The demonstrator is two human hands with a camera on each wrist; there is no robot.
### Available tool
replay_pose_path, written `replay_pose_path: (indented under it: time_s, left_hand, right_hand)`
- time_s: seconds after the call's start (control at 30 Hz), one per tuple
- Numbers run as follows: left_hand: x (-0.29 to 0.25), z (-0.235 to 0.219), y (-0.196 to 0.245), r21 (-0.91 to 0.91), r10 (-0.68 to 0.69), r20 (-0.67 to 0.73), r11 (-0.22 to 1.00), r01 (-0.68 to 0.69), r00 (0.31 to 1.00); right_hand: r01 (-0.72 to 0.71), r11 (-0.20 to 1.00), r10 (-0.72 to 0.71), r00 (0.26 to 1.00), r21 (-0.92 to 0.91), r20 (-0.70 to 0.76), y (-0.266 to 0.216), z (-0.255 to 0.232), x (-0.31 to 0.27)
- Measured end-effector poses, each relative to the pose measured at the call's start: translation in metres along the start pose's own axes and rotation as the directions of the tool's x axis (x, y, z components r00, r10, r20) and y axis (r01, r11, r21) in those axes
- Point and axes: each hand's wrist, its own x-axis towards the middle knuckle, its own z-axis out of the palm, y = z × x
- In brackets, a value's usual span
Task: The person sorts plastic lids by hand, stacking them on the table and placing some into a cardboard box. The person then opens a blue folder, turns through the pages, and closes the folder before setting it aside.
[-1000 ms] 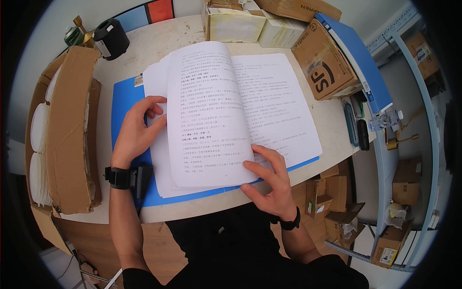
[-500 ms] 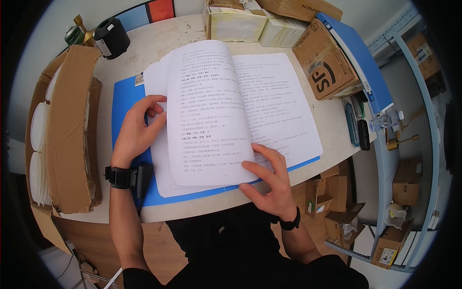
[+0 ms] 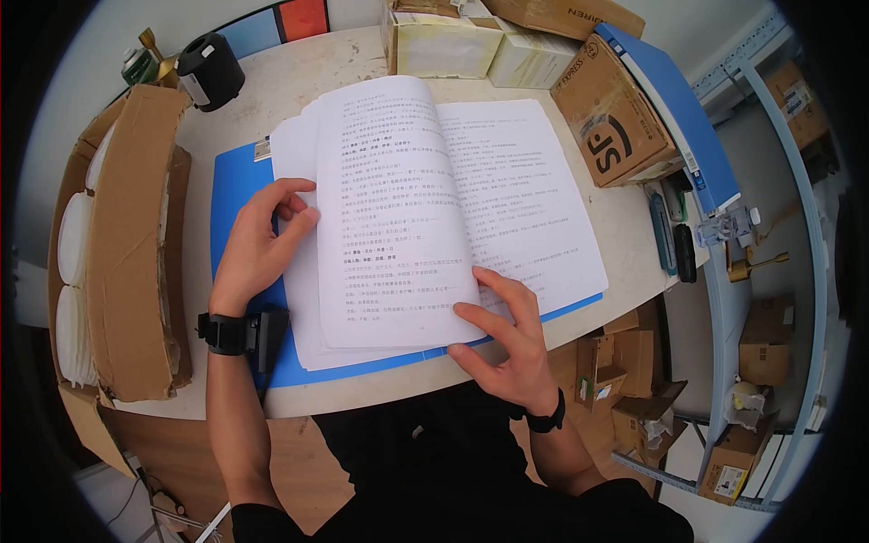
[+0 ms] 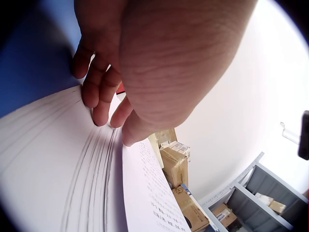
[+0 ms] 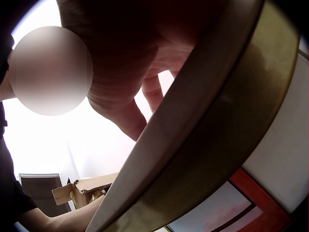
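Printed white pages (image 3: 389,217) lie open on a blue folder (image 3: 237,181), the left part bulging into a curve toward the middle. At their left edge, my left hand (image 3: 258,240) has its fingers bent, with thumb and index finger at the paper's edge. The left wrist view shows the thumb of this hand (image 4: 159,63) against the printed sheet (image 4: 149,193) and the other fingers along the fanned edges. My right hand (image 3: 511,348) rests its spread fingers by the lower right corner of the curved pages, its thumb near the table's front edge. From below, the right wrist view shows this hand (image 5: 140,63) over the tabletop edge.
An open carton (image 3: 136,244) of round white items stands at the left, with a black cylinder (image 3: 209,74) behind it. Cartons (image 3: 611,113) and an upright blue binder (image 3: 670,118) are at the back right. Shelving (image 3: 810,226) stands beyond the table (image 3: 362,395).
The left thumb now lies slightly farther over the page edge. My right hand has shifted very slightly up and left; the pages have barely moved.
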Motion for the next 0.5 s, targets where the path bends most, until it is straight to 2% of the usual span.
replay_pose_path:
  time_s: [0.5]
  left_hand:
    - [-0.0004,-0.0005,0.0021,0.005,-0.015,0.001,1.0,0.015,1.0]
  right_hand:
    - [-0.007,1.0,0.007,1.0,-0.009,0.0,0.0001,0.0012,0.0]
